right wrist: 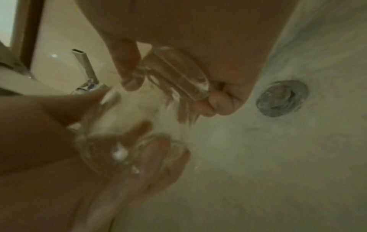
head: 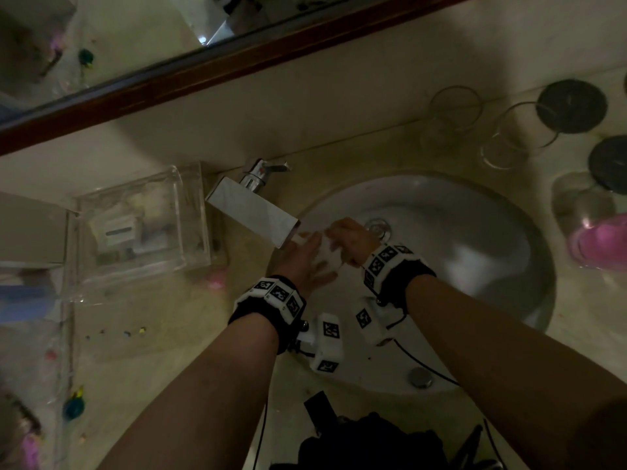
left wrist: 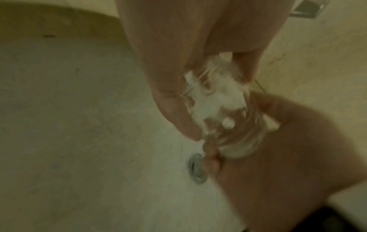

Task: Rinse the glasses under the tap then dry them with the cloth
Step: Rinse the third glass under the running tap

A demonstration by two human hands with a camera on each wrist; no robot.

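Note:
A clear drinking glass is held over the sink, just below the square chrome tap spout. My left hand wraps its fingers and thumb round one end. My right hand grips the other end. In the left wrist view, white splashing water fills the glass between the fingers of my left hand. The right wrist view shows my right hand curled round the thick base of the glass. More glasses stand on the counter at back right.
Two black round lids lie by the glasses, and something pink sits at the right edge. A clear plastic box stands left of the tap. The drain lies just beyond my hands. A dark bundle lies at the counter's front edge.

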